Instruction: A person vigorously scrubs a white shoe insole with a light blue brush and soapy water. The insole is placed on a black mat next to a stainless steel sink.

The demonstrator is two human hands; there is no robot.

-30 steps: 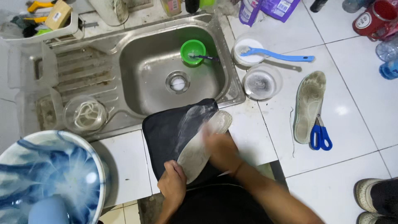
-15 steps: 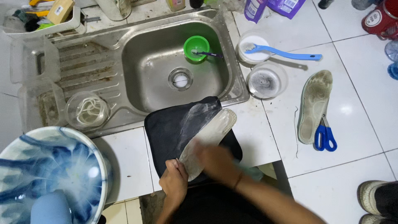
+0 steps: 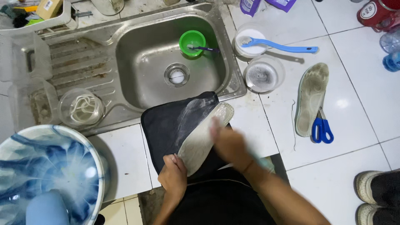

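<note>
Two hands work one insole (image 3: 204, 139), which lies slantwise on a black cloth (image 3: 166, 125) spread over the table (image 3: 125, 162) edge, just in front of the steel sink (image 3: 166, 62); the toe end points toward the sink's near right corner, the heel end toward the person. Left hand (image 3: 174, 175): fingers closed around the heel end, pinning it to the cloth. Right hand (image 3: 229, 143): over the insole's middle, motion-blurred; fingers curled, but whether they grip a brush or anything else cannot be told. Insole surface looks pale and filmed with white, probably soap or powder, so judged slippery. Judged light, thin and flexible: it would bend if lifted by one end, hence best held flat at the heel with a pinch across its width, or supported under its length. Not fragile. A second insole (image 3: 311, 98), dirtier, lies well to the right of the sink with blue-handled scissors (image 3: 321, 127) touching its heel end. Right of the sink: a blue brush (image 3: 283, 46) across a white tub (image 3: 250, 39) and a clear bowl (image 3: 263, 75). Inside the sink: a green cup (image 3: 191, 41). Left of the sink's front: a blue-and-white basin (image 3: 46, 166).
</note>
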